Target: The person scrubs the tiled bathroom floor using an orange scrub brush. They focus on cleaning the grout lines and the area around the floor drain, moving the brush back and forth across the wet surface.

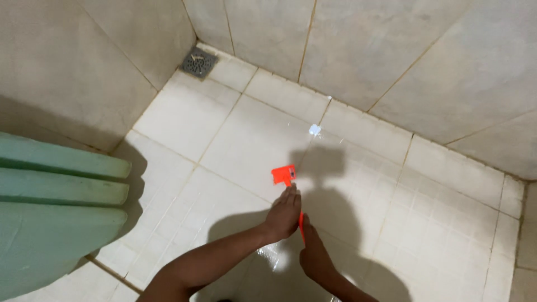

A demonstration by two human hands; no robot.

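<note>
Both hands, left hand [283, 214] and right hand [314, 254], grip 1 orange brush [284, 174] on wet white floor tiles [246, 140]; no containers.

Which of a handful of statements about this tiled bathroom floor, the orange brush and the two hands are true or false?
1. Both hands, left hand and right hand, grip the orange plastic long-handled brush. True.
2. The brush head rests on a beige wall tile. False: it is on the white tiled floor.
3. A square metal floor drain sits in the far corner. True.
4. The drain is right beside the brush head. False: it lies well away.
</note>
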